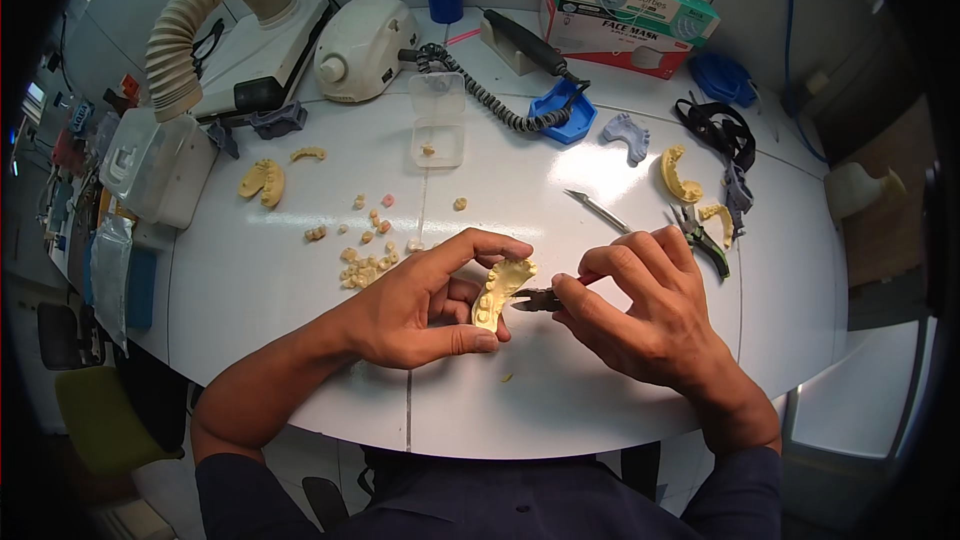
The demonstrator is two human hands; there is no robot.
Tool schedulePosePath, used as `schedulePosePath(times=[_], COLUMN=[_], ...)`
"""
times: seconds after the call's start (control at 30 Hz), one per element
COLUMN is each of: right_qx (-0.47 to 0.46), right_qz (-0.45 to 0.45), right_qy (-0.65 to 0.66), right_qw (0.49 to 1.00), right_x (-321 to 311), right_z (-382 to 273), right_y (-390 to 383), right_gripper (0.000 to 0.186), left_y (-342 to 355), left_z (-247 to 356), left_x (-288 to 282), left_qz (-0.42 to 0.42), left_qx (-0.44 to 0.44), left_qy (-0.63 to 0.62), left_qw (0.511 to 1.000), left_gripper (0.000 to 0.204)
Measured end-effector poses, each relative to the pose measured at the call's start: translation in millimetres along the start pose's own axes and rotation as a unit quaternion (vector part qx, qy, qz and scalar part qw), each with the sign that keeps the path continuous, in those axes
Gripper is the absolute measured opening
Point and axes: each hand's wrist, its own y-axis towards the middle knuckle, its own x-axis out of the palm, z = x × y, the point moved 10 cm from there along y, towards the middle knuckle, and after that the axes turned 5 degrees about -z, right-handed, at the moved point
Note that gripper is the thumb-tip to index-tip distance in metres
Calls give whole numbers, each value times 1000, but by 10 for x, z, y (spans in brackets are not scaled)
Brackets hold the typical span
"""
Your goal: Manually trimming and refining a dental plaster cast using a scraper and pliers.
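Observation:
My left hand holds a pale yellow dental cast at chest height, fingers curled behind it and thumb at its lower end. The jaws of dark pliers are at the cast's right edge; whether they touch it I cannot tell. My right hand grips the pliers, its fingers closed over their handles. A small yellow shaving lies below the cast. Several loose tooth pieces are beside my left hand. A craft knife and green-handled cutters lie beyond my right hand.
The white table bears more casts, a small clear box, a blue tray and a black strap. At the back stand a white motor unit with corded handpiece, a hose unit and stacked boxes.

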Motion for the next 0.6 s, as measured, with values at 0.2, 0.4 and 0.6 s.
schedulePosePath(times=[0.2, 0.4, 0.6], right_qx=[-17, -19, -23], right_qz=[-9, -3, 7], right_qy=[-14, -23, -43], right_qw=[1000, 1000, 999], right_x=[69, 50, 35], right_z=[-67, -69, -112], right_y=[-14, -23, -23], right_gripper=[20, 20, 21], left_y=[-12, -2, -3], left_z=[-4, 6, -24], left_x=[3, 3, -9], left_qz=[-5, -4, 5], left_qx=[-9, -15, -14], left_qy=[-11, -9, -21], left_qw=[1000, 1000, 1000], left_gripper=[82, 81, 82])
